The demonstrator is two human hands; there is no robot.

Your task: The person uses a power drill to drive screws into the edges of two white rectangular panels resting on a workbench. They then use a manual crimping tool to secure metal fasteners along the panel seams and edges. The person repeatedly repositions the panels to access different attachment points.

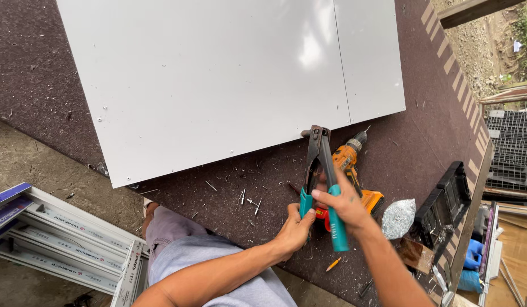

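Observation:
Both of my hands hold a hand riveter (pixel 319 149) with dark metal arms and teal grips. My left hand (pixel 294 228) wraps the left teal handle, my right hand (pixel 345 200) grips the right one. The tool's nose touches the lower edge of a large white sheet-metal panel (pixel 218 79) lying on a dark brown board (pixel 257 176). The panel has a seam toward its right side. An orange cordless drill (pixel 351 165) lies just behind my right hand, partly hidden by it.
Loose rivets (pixel 249 200) and metal shavings are scattered on the board near the panel's edge. A plastic bag of fasteners (pixel 398 218) and a black case (pixel 445 202) lie to the right. Stacked aluminium profiles (pixel 64 247) lie lower left. An orange pencil (pixel 333 264) sits by my right forearm.

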